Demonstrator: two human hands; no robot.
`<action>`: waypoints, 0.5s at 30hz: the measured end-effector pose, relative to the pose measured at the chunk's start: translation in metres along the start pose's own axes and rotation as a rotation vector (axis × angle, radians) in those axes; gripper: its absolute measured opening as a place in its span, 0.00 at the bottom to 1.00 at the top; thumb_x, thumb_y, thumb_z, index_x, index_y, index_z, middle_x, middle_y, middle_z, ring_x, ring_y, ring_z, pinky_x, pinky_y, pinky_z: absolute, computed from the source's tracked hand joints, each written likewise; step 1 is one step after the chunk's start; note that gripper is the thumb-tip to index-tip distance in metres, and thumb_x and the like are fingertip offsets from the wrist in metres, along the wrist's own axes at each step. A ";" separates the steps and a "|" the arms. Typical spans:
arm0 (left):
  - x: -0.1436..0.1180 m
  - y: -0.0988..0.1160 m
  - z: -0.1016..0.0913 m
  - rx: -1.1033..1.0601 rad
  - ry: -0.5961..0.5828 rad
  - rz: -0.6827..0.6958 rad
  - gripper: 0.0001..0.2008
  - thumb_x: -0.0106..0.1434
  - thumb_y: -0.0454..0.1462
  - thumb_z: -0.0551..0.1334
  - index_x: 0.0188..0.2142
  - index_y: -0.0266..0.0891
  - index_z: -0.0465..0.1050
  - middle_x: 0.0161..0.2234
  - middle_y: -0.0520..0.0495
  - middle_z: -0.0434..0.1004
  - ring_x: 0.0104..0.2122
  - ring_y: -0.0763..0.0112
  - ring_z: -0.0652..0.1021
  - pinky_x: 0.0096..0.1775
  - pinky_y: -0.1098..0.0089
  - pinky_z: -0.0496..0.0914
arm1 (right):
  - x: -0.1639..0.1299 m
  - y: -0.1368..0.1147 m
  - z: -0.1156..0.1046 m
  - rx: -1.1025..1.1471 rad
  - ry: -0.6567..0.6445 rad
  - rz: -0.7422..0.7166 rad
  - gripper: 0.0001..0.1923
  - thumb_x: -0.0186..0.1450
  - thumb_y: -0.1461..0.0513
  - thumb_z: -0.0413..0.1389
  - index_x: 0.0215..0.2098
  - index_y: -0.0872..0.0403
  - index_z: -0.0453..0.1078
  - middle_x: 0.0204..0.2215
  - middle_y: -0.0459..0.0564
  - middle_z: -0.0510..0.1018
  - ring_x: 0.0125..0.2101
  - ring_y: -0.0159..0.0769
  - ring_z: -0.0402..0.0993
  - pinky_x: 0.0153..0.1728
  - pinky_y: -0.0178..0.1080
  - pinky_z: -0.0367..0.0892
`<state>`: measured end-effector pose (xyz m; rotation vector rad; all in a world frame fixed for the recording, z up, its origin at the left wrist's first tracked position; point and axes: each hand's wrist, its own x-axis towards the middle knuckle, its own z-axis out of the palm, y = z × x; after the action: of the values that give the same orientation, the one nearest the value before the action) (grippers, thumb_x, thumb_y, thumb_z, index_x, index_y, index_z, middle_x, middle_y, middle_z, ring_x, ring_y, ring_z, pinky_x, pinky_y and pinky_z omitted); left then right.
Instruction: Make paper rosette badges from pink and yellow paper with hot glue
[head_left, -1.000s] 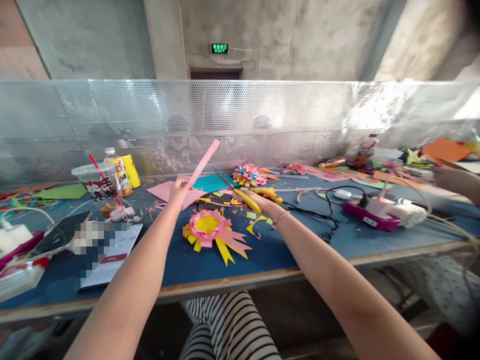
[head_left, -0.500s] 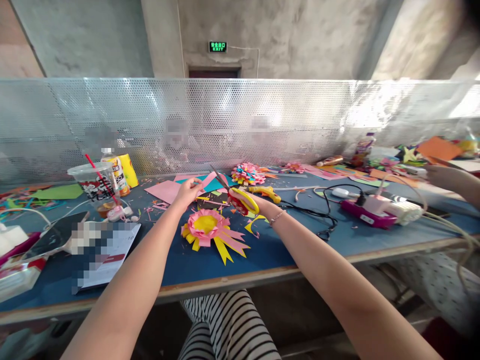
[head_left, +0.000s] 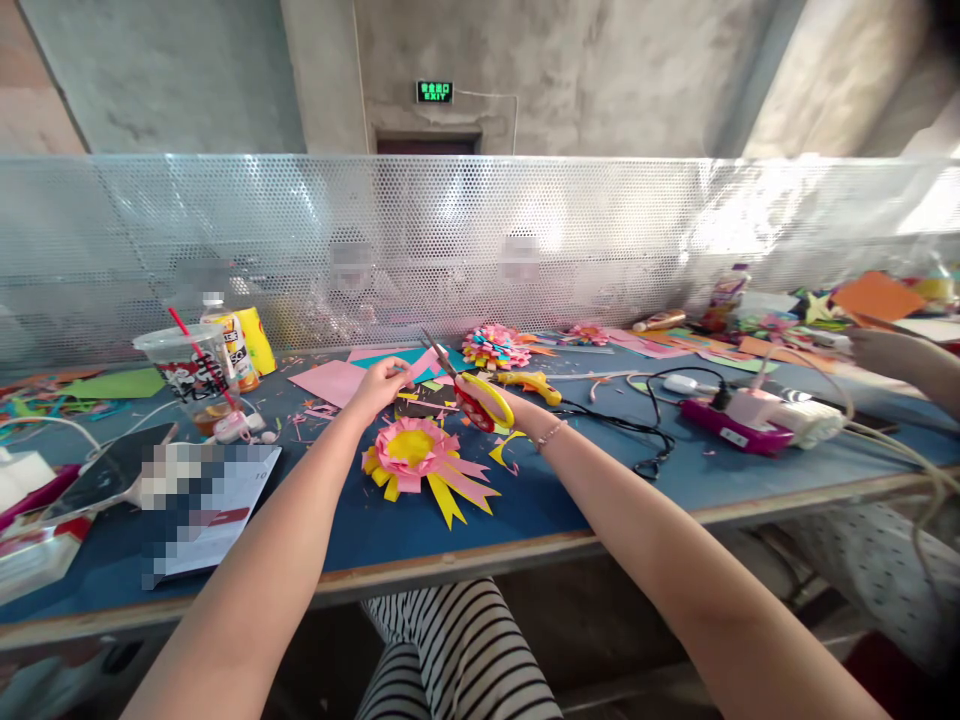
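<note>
My left hand [head_left: 384, 385] pinches a small strip of pink paper [head_left: 424, 366] over the middle of the table. In my right hand [head_left: 475, 402] is a pair of scissors [head_left: 492, 400] with yellow and red handles. Their blades point up and left, close by the pink strip; whether they touch it I cannot tell. Between my forearms lies a pink and yellow paper flower [head_left: 411, 452] with ribbon tails. Behind my hands are pink paper [head_left: 327, 382] and a multicoloured paper flower [head_left: 495, 346]. A yellow glue gun [head_left: 531, 386] rests just beyond my right hand.
A plastic cup [head_left: 187, 372] with a red straw and a bottle [head_left: 222, 335] stand at left, near a tablet-like device [head_left: 225, 520]. Cables run to a purple power strip [head_left: 735, 428] at right. Another person's hand [head_left: 885, 355] is at far right. A perforated metal screen [head_left: 600, 240] backs the table.
My left hand has shifted slightly right, closer to the scissors, with the pink strip. The right hand and scissors have barely moved.
</note>
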<state>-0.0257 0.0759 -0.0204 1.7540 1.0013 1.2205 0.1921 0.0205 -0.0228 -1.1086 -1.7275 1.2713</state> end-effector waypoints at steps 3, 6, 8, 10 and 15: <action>0.000 0.001 0.000 -0.009 0.003 0.001 0.11 0.52 0.41 0.62 0.34 0.38 0.68 0.22 0.52 0.74 0.15 0.81 0.65 0.19 0.78 0.55 | -0.003 -0.005 0.005 -0.084 0.058 -0.004 0.25 0.62 0.41 0.47 0.23 0.52 0.58 0.11 0.39 0.59 0.10 0.25 0.52 0.10 0.32 0.50; 0.000 0.001 0.000 -0.019 0.018 -0.023 0.10 0.53 0.40 0.62 0.34 0.38 0.67 0.22 0.52 0.74 0.15 0.81 0.65 0.18 0.78 0.54 | -0.005 -0.009 0.009 -0.160 0.129 0.054 0.26 0.61 0.39 0.46 0.22 0.51 0.57 0.10 0.40 0.58 0.09 0.26 0.52 0.10 0.33 0.51; 0.000 0.001 0.000 -0.030 0.024 -0.040 0.10 0.53 0.40 0.62 0.34 0.38 0.67 0.22 0.52 0.74 0.14 0.82 0.64 0.18 0.78 0.54 | -0.005 -0.010 0.009 -0.194 0.165 0.087 0.26 0.60 0.39 0.47 0.22 0.51 0.56 0.11 0.40 0.58 0.10 0.26 0.53 0.10 0.33 0.51; 0.000 0.000 0.000 -0.048 0.015 -0.048 0.10 0.52 0.39 0.62 0.33 0.38 0.67 0.21 0.52 0.74 0.13 0.83 0.61 0.17 0.78 0.53 | -0.004 -0.009 0.008 -0.230 0.188 0.110 0.26 0.59 0.39 0.49 0.22 0.51 0.57 0.12 0.41 0.59 0.11 0.27 0.54 0.12 0.34 0.53; 0.003 -0.003 -0.004 -0.158 0.087 -0.074 0.08 0.51 0.37 0.61 0.30 0.38 0.65 0.21 0.53 0.74 0.13 0.82 0.62 0.18 0.77 0.57 | 0.005 -0.002 -0.003 -0.653 0.336 0.052 0.21 0.61 0.46 0.51 0.23 0.54 0.63 0.16 0.47 0.66 0.19 0.32 0.63 0.20 0.34 0.55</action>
<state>-0.0294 0.0802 -0.0208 1.5406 0.9829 1.3019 0.1923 0.0262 -0.0197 -1.6298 -1.8968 0.4918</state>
